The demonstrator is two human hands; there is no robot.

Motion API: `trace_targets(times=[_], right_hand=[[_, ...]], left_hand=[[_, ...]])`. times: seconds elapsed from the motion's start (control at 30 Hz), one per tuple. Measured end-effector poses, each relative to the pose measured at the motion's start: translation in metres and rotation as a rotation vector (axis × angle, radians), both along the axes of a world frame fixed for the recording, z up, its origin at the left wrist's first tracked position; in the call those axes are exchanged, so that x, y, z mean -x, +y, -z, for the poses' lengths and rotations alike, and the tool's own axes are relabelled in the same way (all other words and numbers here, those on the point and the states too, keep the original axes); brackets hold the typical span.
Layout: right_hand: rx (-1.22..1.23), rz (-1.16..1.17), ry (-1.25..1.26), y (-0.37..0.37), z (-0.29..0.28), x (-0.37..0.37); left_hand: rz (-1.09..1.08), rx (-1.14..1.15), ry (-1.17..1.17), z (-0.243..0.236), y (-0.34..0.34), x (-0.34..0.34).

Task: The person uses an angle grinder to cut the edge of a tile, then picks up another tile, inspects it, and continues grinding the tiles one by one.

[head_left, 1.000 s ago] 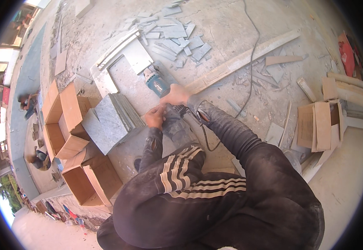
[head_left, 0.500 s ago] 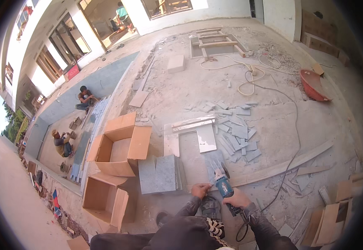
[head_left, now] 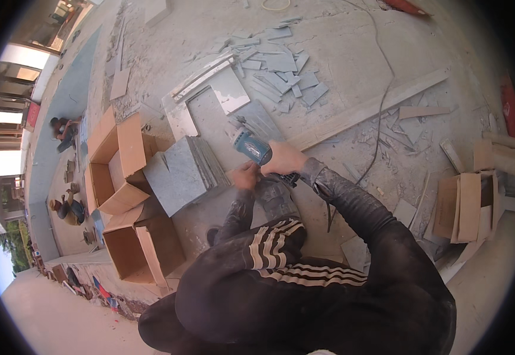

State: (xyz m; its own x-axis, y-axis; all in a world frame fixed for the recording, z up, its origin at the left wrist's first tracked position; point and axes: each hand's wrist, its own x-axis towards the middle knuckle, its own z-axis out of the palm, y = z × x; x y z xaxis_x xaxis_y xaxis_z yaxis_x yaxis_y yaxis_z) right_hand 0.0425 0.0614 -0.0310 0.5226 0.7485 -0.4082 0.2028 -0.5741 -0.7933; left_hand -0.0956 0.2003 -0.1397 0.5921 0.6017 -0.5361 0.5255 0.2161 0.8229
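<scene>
My right hand (head_left: pixel 284 158) grips a teal angle grinder (head_left: pixel 251 148), its head pointing away from me over a grey tile (head_left: pixel 262 121) on the ground. My left hand (head_left: pixel 245 176) is closed just left of the grinder's rear, by the tile's near end; what its fingers hold is partly hidden. Left of it lies a stack of grey tiles (head_left: pixel 171 177). Beyond the grinder is a pale U-shaped piece of board or stone (head_left: pixel 177 118), with many broken tile offcuts (head_left: pixel 280 61) farther back.
Open cardboard boxes (head_left: pixel 127 251) stand at left, more folded cardboard (head_left: pixel 453 207) at right. A long plank (head_left: pixel 370 103) and grey cord (head_left: pixel 388 53) cross the concrete. Two co-workers (head_left: pixel 68 210) (head_left: pixel 65 133) crouch in a tiled pit (head_left: pixel 71 83) at far left.
The view swung up toward the building half a second ago and has come back down, slightly shifted from a second ago. My right hand stays on the grinder, my left beside it.
</scene>
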Motion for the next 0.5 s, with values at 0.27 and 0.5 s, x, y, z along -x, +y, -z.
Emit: trace_targets(times=[0.27,0.5], right_hand=[[-0.039,-0.033,0.010,0.035,0.025,0.001],[-0.041,-0.038,0.035,0.041,0.029,-0.011]], left_hand=[[-0.032,-0.018,0.013,-0.021,-0.002,0.006],[-0.060,0.022,0.013,-0.028,-0.004,0.002]])
